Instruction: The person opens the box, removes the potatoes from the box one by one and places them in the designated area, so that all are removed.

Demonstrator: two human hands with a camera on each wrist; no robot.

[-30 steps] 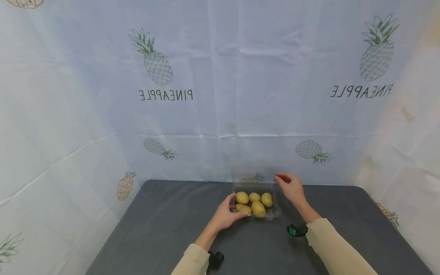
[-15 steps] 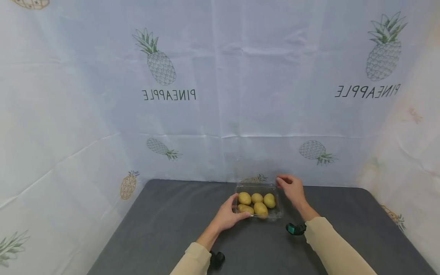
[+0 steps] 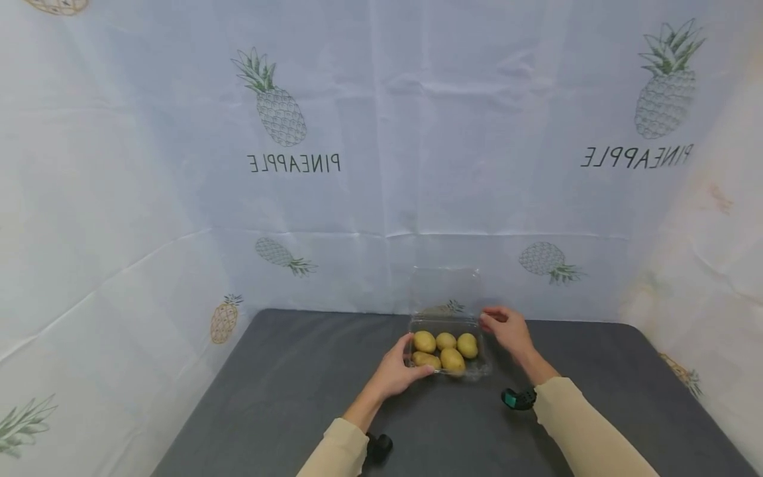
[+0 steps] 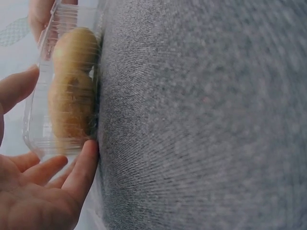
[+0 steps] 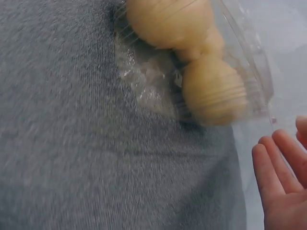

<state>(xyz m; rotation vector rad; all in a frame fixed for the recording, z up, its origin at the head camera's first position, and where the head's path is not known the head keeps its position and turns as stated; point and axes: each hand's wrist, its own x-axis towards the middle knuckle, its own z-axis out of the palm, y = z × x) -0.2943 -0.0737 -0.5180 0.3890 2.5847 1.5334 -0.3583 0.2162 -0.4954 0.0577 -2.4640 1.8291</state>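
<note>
Clear plastic box [image 3: 481, 366] on grey bench [image 3: 298, 391], lid [image 3: 444, 288] raised, five yellow potatoes [image 3: 452, 362] inside; left hand [image 3: 395, 372]: grip clamped on box; right hand [image 3: 508, 332]: grip apart, beside lid

Left hand [image 3: 395, 372]: grips the clear box [image 3: 477, 371] at its left end, thumb [image 4: 20, 87] at the near edge.
Right hand [image 3: 507, 330]: by the box's far right corner, fingers [image 5: 267, 172] extended; contact is hard to tell.
Forearms [image 3: 587, 427]: sleeved, on the box's near side.
</note>
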